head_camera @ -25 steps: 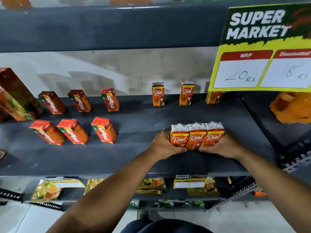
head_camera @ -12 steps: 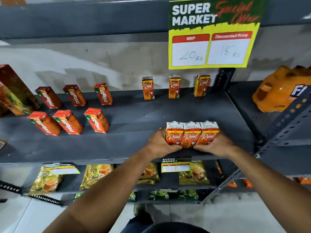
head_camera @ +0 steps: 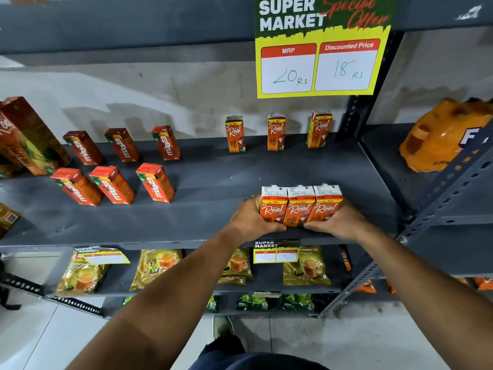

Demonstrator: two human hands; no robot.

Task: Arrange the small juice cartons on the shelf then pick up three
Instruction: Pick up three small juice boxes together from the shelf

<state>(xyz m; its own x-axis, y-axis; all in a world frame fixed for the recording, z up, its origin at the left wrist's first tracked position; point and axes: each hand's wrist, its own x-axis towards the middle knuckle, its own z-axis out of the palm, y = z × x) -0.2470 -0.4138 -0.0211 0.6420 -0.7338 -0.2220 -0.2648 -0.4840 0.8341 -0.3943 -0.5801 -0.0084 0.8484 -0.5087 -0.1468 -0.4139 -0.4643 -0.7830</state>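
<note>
- Right now my left hand (head_camera: 249, 218) and right hand (head_camera: 340, 222) squeeze three Real cartons (head_camera: 301, 206) between them, each hand closed on an outer carton, thumbs under the row.
- Upright and touching side by side, the row runs along the front edge of the shelf (head_camera: 208, 188), near its right end.
- Both hands are equally near; I judge the lift goes straight up, pressing inward so the middle carton stays.

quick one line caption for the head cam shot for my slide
Both hands, left and right, squeeze three juice cartons together at the front of a grey shelf.
</note>
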